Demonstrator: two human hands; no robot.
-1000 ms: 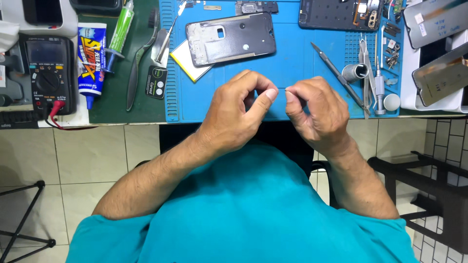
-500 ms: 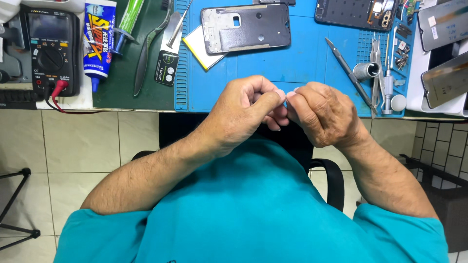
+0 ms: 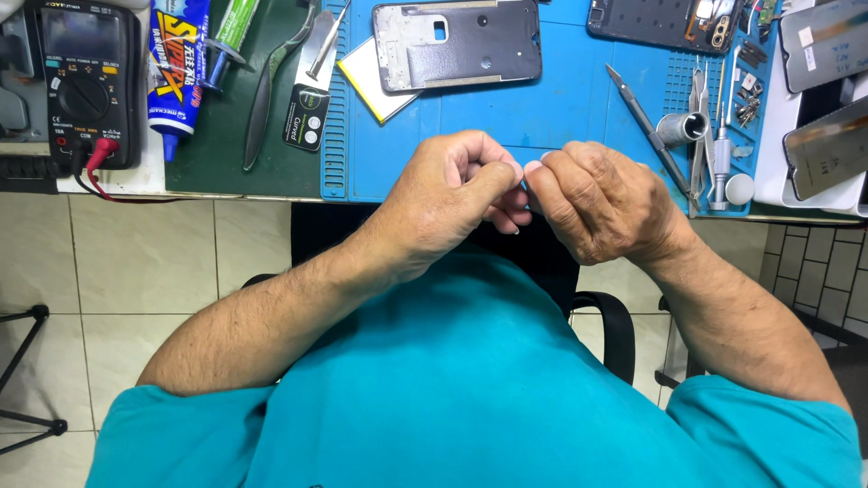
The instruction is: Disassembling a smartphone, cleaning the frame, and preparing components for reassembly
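My left hand [image 3: 452, 194] and my right hand [image 3: 601, 199] meet fingertip to fingertip just in front of the table edge, above my teal shirt. Thumbs and forefingers of both hands pinch a tiny thin piece that the fingers almost wholly hide. A grey phone middle frame [image 3: 457, 43] lies on the blue work mat [image 3: 561, 108] beyond my hands, with a white and yellow flat piece [image 3: 366, 77] partly tucked under its left corner.
A black multimeter [image 3: 86, 81] with a red lead, a glue tube [image 3: 176, 68] and black tweezers [image 3: 267, 99] sit at the left. Right of the hands are a thin pointed tool [image 3: 646, 126], a small metal cup [image 3: 683, 128], another opened phone [image 3: 665, 23] and phone screens [image 3: 827, 149].
My hands have drawn together; the thin piece stretched between them a second ago is now hidden by the touching fingertips. The view has tilted down, so the table sits higher in frame.
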